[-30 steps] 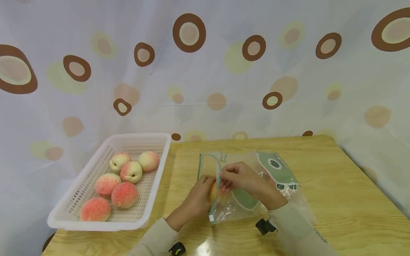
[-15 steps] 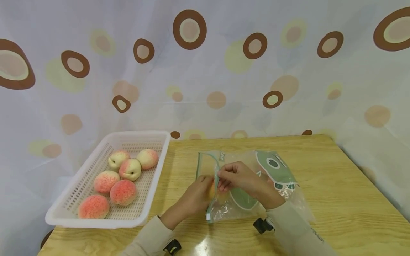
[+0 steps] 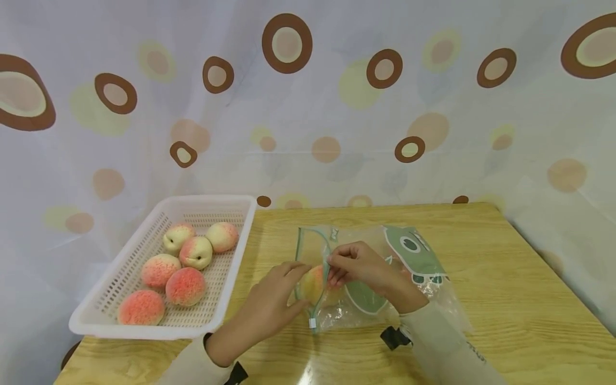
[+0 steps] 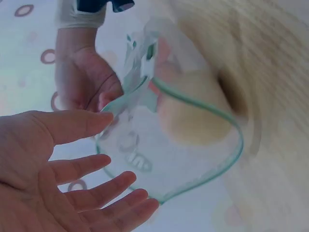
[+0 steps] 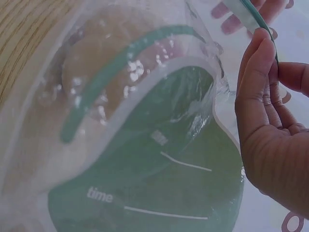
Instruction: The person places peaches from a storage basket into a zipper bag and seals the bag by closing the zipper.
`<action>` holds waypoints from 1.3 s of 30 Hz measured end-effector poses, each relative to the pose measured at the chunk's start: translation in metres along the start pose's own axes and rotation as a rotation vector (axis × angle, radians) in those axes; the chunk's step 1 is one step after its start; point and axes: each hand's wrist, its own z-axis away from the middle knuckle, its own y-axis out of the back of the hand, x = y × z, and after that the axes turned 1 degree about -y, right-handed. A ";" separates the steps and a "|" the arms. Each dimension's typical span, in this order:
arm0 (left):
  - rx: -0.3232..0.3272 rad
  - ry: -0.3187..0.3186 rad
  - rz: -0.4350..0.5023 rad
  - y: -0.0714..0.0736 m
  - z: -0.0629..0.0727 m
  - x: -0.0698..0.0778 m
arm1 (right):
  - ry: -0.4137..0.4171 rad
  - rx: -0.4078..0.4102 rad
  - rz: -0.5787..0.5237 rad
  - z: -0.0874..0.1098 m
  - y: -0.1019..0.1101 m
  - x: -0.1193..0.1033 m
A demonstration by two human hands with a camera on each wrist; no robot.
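A clear zip bag (image 3: pixel 356 315) with a green-edged mouth and green printed pictures lies on the table, its mouth facing left. My right hand (image 3: pixel 366 272) pinches the upper edge of that mouth between thumb and fingers, as the right wrist view (image 5: pixel 275 106) also shows. Just inside the opening sits a peach (image 3: pixel 313 284), pale yellow with a pink side. My left hand (image 3: pixel 269 299) is at the mouth, fingers spread and straight, holding nothing. In the left wrist view the peach (image 4: pixel 193 111) rests within the bag beyond those fingers (image 4: pixel 104 188).
On the left stands a white plastic basket (image 3: pixel 231 289) with several peaches (image 3: pixel 185 287) in it. The wooden table (image 3: pixel 520 299) extends to the right of the bag. A patterned curtain (image 3: pixel 327 117) hangs behind the table.
My left hand has let go of the peach and drawn back to the left, its fingers spreading. The peach stays in the bag's mouth. My right hand keeps its pinch.
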 end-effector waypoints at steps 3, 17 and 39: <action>0.029 0.012 -0.036 0.016 0.005 -0.002 | 0.002 0.002 0.006 -0.001 0.001 0.000; 0.116 0.063 -0.249 0.095 0.017 -0.041 | -0.004 0.004 0.007 -0.002 -0.001 -0.002; -0.441 0.298 -0.046 0.120 0.028 -0.146 | -0.014 0.009 0.013 -0.001 -0.002 -0.001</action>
